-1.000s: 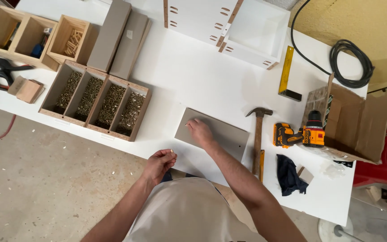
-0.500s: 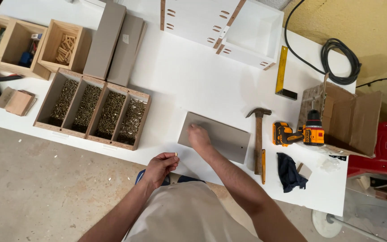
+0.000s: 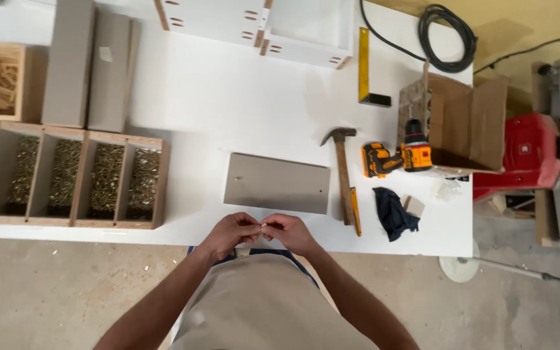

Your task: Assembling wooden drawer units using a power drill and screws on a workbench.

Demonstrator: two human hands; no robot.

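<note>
Meeting at the near edge of the white table point(image 3: 228, 97), the left hand point(image 3: 231, 234) and the right hand point(image 3: 291, 233) have their fingertips drawn together around something very small, too small to name; whether both pinch it or only one cannot be told. Just beyond the hands, apart from them, a grey rectangular panel point(image 3: 277, 183) lies flat on the table. Right of the panel a hammer point(image 3: 342, 175) lies with its head away from the person, an orange-handled tool point(image 3: 355, 211) beside its handle, then a dark cloth point(image 3: 394, 212) and an orange cordless drill point(image 3: 396, 157) in front of an open cardboard box point(image 3: 471, 123). Left of the panel stands a wooden tray point(image 3: 76, 175) of four compartments filled with screws. Farther back lie two grey boards point(image 3: 89, 65), white cabinet parts point(image 3: 260, 23), a yellow square point(image 3: 365, 68) and a coiled black cable point(image 3: 448, 35).
</note>
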